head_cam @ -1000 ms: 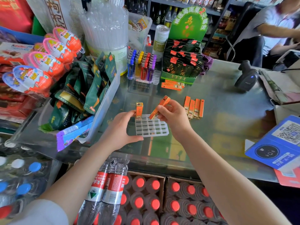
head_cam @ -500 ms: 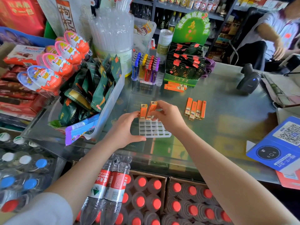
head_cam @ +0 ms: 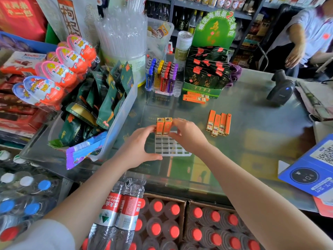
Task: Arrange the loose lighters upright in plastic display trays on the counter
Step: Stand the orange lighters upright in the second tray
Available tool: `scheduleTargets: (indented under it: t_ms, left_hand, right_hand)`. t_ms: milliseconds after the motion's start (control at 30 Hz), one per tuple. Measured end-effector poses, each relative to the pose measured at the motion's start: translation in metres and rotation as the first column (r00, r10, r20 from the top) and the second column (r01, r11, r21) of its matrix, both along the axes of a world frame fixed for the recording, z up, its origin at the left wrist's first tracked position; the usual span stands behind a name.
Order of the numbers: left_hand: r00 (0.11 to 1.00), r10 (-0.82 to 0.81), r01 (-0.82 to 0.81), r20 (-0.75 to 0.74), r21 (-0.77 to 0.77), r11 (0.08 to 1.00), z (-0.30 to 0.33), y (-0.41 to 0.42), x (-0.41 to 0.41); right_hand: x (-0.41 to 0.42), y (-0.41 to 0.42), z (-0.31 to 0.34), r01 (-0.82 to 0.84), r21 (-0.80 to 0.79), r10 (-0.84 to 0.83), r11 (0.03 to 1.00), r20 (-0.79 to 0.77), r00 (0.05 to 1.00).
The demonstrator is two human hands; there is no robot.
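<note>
A clear plastic display tray (head_cam: 170,147) with a grid of slots lies on the glass counter (head_cam: 252,109). Two orange lighters stand upright in its far row: the first lighter (head_cam: 159,126) and the second lighter (head_cam: 167,125) side by side. My left hand (head_cam: 139,149) grips the tray's left edge, thumb along the near side, fingertips by the first lighter. My right hand (head_cam: 189,135) pinches the second lighter from the right. Several loose orange lighters (head_cam: 219,125) lie flat to the right. More orange lighters (head_cam: 195,97) lie stacked further back.
A filled tray of coloured lighters (head_cam: 161,76) stands at the back. A bin of green snack packs (head_cam: 100,103) crowds the left. A barcode scanner (head_cam: 280,89) and a blue payment stand (head_cam: 313,168) sit right. A person's hand (head_cam: 294,55) shows behind the counter.
My right hand brought the tilted lighter down and stood it upright in the tray beside the first one. The left hand kept its hold on the tray.
</note>
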State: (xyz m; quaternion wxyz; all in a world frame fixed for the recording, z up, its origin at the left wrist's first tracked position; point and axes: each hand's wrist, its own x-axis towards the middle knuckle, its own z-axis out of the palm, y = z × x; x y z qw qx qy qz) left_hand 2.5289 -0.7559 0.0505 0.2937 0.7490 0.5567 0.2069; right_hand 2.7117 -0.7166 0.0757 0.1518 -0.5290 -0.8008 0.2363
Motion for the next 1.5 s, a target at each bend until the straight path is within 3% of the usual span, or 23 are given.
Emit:
scheduleTargets:
  t_ms: [67,200,367,500,667,767,933,1033,1100,1167,1233,1267,1300,1367,1433,1500]
  left_hand:
    - [1.0,-0.01,0.01,0.002,-0.007,1.0,0.002,0.005,0.003]
    - [1.0,-0.025,0.025,-0.006,-0.051,0.998,0.002,0.018,0.009]
    - [1.0,-0.023,0.023,0.012,-0.052,0.998,0.002,0.025,0.014]
    - [0.999,-0.027,0.028,0.037,-0.037,0.999,0.001,0.026,0.013]
    - [0.999,-0.047,0.047,0.025,-0.02,0.999,0.001,0.026,0.012]
    - [0.997,-0.069,0.069,0.021,-0.015,0.997,-0.001,0.026,0.012]
    - [0.997,-0.07,0.07,0.014,-0.004,0.998,-0.003,0.025,0.011]
    - [0.998,-0.065,0.066,0.015,-0.003,0.998,-0.002,0.025,0.011]
    - [0.998,-0.065,0.065,0.014,-0.008,0.998,-0.002,0.025,0.012]
    - [0.998,-0.061,0.061,0.015,0.008,0.998,-0.002,0.024,0.012]
    - [0.998,-0.058,0.057,0.01,0.027,0.998,-0.003,0.023,0.011]
    - [0.998,-0.056,0.056,0.007,0.029,0.998,-0.002,0.023,0.011]
    - [0.998,-0.055,0.055,0.006,0.028,0.998,-0.002,0.023,0.011]
    - [0.999,-0.054,0.054,0.006,0.025,0.998,-0.003,0.023,0.012]
    - [0.999,-0.049,0.049,0.001,0.017,0.999,-0.004,0.023,0.012]
    - [0.999,-0.043,0.043,-0.002,0.006,0.999,-0.005,0.023,0.012]
  right_hand:
    - [0.011,0.008,0.003,-0.008,-0.015,0.01,1.0,0.083,0.996]
    - [0.035,0.037,0.003,0.156,0.069,-0.161,0.985,0.068,0.985]
    - [0.044,0.079,0.001,0.243,0.175,-0.281,0.954,0.241,0.929]
    - [0.042,0.102,-0.005,0.231,0.156,-0.273,0.96,0.357,0.893]
    - [0.036,0.106,-0.013,0.251,0.168,-0.289,0.953,0.267,0.919]
    - [0.033,0.108,-0.012,0.212,0.208,-0.273,0.955,0.332,0.903]
    - [0.031,0.108,-0.008,0.086,0.095,-0.12,0.992,0.45,0.885]
    - [0.034,0.096,0.002,0.041,0.104,-0.088,0.994,0.501,0.861]
    - [0.039,0.081,0.008,0.152,0.093,-0.172,0.984,0.268,0.948]
    - [0.042,0.061,0.011,0.306,-0.006,-0.303,0.952,-0.159,0.94]
    - [0.043,0.041,0.012,0.374,-0.19,-0.416,0.908,-0.525,0.743]
    - [0.043,0.033,0.012,0.369,-0.277,-0.457,0.887,-0.635,0.623]
    - [0.044,0.026,0.01,0.363,-0.326,-0.481,0.873,-0.693,0.536]
    - [0.044,0.014,0.006,0.371,-0.358,-0.507,0.857,-0.717,0.479]
    - [0.043,0.008,0.002,0.382,-0.351,-0.508,0.855,-0.715,0.48]
    - [0.041,0.006,0.0,0.405,-0.28,-0.48,0.87,-0.669,0.568]
